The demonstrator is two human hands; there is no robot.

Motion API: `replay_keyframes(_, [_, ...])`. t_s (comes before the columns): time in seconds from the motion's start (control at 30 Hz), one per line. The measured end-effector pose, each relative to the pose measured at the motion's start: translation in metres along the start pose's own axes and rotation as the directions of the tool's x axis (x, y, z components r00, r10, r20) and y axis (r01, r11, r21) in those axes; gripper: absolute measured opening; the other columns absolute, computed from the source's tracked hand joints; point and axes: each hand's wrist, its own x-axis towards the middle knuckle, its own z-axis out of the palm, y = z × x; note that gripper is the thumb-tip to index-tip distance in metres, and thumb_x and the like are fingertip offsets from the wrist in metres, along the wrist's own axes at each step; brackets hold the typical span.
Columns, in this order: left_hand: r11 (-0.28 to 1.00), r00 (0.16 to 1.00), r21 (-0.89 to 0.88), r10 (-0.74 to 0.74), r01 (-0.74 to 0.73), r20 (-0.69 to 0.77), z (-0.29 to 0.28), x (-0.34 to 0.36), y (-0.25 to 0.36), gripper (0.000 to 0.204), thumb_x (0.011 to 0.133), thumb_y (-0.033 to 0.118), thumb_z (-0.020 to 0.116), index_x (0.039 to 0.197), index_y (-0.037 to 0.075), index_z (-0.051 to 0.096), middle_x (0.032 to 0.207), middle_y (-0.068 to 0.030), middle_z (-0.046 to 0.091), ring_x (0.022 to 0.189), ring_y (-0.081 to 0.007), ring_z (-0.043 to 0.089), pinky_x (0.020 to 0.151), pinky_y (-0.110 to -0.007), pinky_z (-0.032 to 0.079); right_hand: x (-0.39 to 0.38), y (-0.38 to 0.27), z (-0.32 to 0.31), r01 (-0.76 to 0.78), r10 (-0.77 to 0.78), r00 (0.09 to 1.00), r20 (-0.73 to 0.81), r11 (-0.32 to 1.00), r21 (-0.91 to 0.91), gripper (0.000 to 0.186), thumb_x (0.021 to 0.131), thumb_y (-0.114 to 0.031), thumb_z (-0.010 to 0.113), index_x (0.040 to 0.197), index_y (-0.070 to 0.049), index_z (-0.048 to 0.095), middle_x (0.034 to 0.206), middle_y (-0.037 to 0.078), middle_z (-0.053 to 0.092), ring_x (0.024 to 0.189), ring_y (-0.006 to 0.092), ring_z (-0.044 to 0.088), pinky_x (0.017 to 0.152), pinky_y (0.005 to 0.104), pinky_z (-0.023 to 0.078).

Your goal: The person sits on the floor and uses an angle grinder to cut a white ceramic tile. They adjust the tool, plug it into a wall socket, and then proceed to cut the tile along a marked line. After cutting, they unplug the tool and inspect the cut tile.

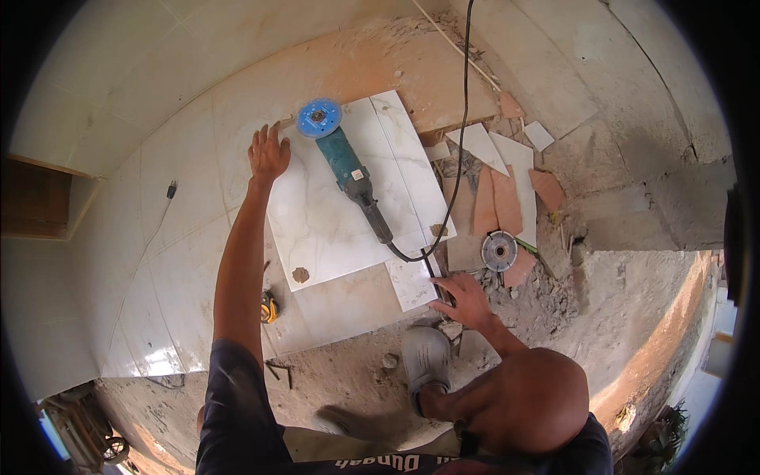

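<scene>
A large white marbled tile (301,222) lies with a narrower tile strip (408,150) along its right. On top rests a teal angle grinder (342,158) with a blue disc (319,117) and a black cord (450,208). My left hand (267,155) touches the large tile's upper left corner, fingers apart, beside the disc. My right hand (463,301) has thumb and index finger apart at the right edge of a small white tile piece (404,281), by a narrow dark strip.
Broken tile pieces (483,146), a metal disc (499,252) and rubble lie at the right. A tape measure (269,307) and loose plug (172,190) are on the left. My shod foot (425,356) is below. Walls and a concrete ledge (649,222) border the area.
</scene>
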Motion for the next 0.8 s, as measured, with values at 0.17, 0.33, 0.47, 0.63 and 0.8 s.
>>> replay_keyframes(0.17, [0.997, 0.999, -0.077, -0.004, 0.008, 0.054, 0.045, 0.009, 0.018, 0.051, 0.101, 0.039, 0.061, 0.150, 0.022, 0.060, 0.144, -0.0221, 0.055, 0.138, -0.0442, 0.046, 0.117, -0.059, 0.030, 0.004, 0.000, 0.000, 0.097, -0.100, 0.990, -0.104, 0.995, -0.039, 0.047, 0.088, -0.044, 0.083, 0.125, -0.017, 0.072, 0.110, 0.004, 0.069, 0.103, 0.0275, 0.061, 0.093, 0.0449, 0.047])
replay_keyframes(0.33, [0.994, 0.997, -0.088, -0.061, 0.065, 0.043, 0.057, 0.005, 0.013, 0.051, 0.099, 0.047, 0.064, 0.146, 0.026, 0.064, 0.141, -0.0170, 0.054, 0.133, -0.0377, 0.045, 0.116, -0.055, 0.025, -0.010, 0.010, 0.020, 0.068, -0.078, 0.985, -0.155, 0.995, -0.070, 0.036, 0.084, -0.043, 0.086, 0.106, -0.018, 0.074, 0.111, 0.000, 0.071, 0.102, 0.0242, 0.060, 0.091, 0.0437, 0.044])
replay_keyframes(0.47, [0.988, 0.996, -0.123, -0.087, 0.090, 0.033, 0.061, 0.012, 0.007, 0.050, 0.097, 0.050, 0.066, 0.143, 0.030, 0.068, 0.140, -0.0142, 0.056, 0.134, -0.0358, 0.044, 0.118, -0.055, 0.021, -0.005, 0.014, 0.022, 0.095, -0.104, 0.974, -0.203, 0.994, -0.055, 0.035, 0.083, -0.042, 0.087, 0.103, -0.018, 0.073, 0.113, -0.001, 0.073, 0.103, 0.0247, 0.061, 0.090, 0.0447, 0.043])
replay_keyframes(0.63, [0.982, 0.991, -0.137, -0.122, 0.129, 0.055, 0.061, 0.018, -0.003, 0.050, 0.095, 0.053, 0.068, 0.140, 0.032, 0.069, 0.142, -0.0126, 0.055, 0.137, -0.0349, 0.043, 0.119, -0.055, 0.019, -0.006, 0.014, 0.029, 0.092, -0.106, 0.967, -0.232, 0.993, -0.069, 0.035, 0.080, -0.041, 0.089, 0.098, -0.016, 0.073, 0.113, -0.001, 0.075, 0.102, 0.0256, 0.063, 0.089, 0.0452, 0.043])
replay_keyframes(0.8, [0.979, 0.982, -0.119, -0.154, 0.167, 0.105, 0.055, 0.017, 0.008, 0.048, 0.094, 0.050, 0.070, 0.139, 0.032, 0.070, 0.143, -0.0113, 0.056, 0.137, -0.0343, 0.043, 0.119, -0.054, 0.019, -0.005, 0.013, 0.027, 0.092, -0.110, 0.965, -0.239, 0.992, -0.084, 0.036, 0.082, -0.043, 0.089, 0.097, -0.015, 0.072, 0.111, -0.001, 0.077, 0.103, 0.0254, 0.063, 0.088, 0.0449, 0.043])
